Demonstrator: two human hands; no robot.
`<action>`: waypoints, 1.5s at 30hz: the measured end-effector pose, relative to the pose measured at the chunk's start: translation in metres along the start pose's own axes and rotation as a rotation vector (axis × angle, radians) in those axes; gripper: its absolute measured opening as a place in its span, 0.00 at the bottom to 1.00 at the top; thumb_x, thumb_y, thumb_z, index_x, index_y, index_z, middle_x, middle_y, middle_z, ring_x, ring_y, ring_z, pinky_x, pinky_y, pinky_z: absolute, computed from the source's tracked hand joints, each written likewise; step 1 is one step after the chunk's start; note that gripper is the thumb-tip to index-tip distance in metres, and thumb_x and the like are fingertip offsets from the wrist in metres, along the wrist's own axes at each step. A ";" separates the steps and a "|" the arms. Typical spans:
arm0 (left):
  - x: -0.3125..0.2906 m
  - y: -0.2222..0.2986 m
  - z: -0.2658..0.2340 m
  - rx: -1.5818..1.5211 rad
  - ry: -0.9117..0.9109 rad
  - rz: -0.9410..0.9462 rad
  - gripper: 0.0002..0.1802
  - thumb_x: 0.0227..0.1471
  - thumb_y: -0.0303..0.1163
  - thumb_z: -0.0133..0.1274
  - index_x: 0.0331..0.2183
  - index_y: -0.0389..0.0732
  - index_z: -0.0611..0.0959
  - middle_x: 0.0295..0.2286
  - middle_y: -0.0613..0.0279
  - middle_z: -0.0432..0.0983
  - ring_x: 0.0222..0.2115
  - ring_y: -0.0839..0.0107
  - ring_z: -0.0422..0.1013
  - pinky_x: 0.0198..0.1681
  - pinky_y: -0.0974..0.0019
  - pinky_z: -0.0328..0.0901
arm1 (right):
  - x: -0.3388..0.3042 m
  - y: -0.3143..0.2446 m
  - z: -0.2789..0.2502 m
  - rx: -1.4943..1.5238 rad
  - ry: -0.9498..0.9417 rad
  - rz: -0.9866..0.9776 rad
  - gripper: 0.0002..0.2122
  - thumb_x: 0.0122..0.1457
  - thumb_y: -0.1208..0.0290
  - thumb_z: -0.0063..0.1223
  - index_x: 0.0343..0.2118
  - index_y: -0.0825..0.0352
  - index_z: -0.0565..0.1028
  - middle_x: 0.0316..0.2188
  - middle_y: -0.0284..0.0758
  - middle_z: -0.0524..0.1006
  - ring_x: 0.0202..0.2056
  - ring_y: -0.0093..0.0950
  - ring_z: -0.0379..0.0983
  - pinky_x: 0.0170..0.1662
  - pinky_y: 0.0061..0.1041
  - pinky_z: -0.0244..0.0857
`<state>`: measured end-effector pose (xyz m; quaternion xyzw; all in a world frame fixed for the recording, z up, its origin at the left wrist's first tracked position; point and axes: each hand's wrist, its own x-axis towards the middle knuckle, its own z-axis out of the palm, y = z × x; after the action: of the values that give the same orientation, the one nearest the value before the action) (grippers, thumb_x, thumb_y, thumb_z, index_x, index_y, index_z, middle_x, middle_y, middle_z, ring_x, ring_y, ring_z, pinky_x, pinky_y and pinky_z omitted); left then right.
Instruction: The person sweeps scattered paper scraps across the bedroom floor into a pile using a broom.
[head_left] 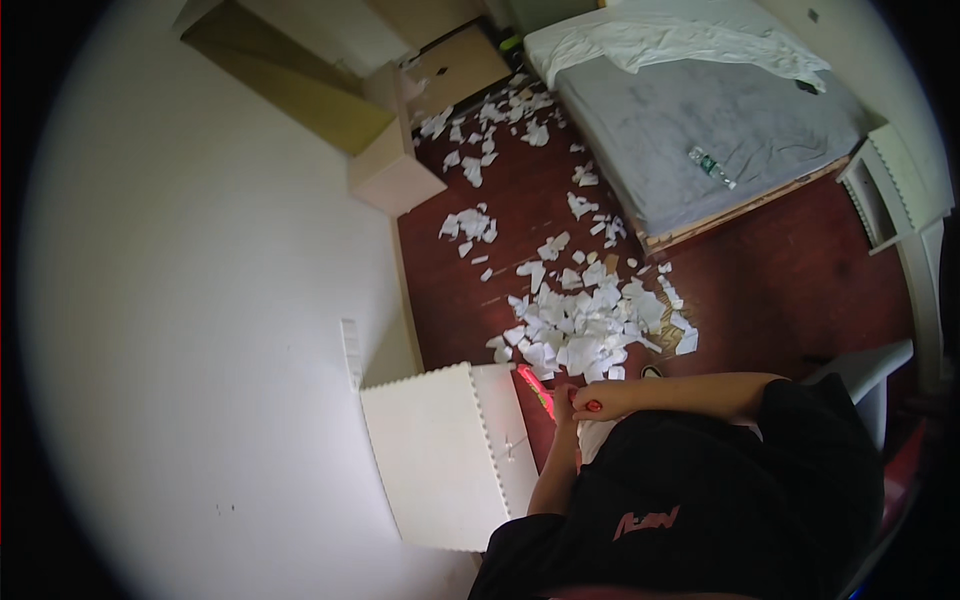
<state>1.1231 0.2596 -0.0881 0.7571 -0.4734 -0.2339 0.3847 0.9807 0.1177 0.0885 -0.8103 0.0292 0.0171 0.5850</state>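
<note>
Both my hands are closed close together in front of my body. They grip a long, bright pink-red thing [537, 390] with yellow-green marks, its kind not clear. My left hand [564, 404] is wrapped round it where it slants down toward the floor. My right hand [612, 397] sits just beside the left, and a round red end shows at its fist. Beyond the hands, a heap of torn white paper [580, 325] lies on the dark red floor [440, 300]. The lower end of the pink-red thing is beside a white cabinet, short of the heap.
At my left stands the white cabinet [425, 455] with a scalloped edge. More paper scraps [470, 225] trail toward the far door. A bed with a grey mattress [680, 120] fills the far right, a plastic bottle [712, 167] lying on it. A pale chair [875, 375] is at my right.
</note>
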 end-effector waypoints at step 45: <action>0.001 0.228 -0.093 -0.503 -0.988 0.361 0.06 0.43 0.21 0.45 0.18 0.34 0.71 0.22 0.59 0.71 0.35 0.63 0.71 0.62 0.49 0.50 | 0.023 0.075 0.139 2.074 1.662 0.070 0.20 0.60 0.54 0.45 0.36 0.72 0.70 0.28 0.41 0.76 0.26 0.31 0.72 0.34 0.38 0.69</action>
<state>1.0679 0.2345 0.1511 0.3508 -0.6481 -0.5955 0.3198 0.9998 0.2259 -0.0279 0.2397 0.3959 -0.4950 0.7354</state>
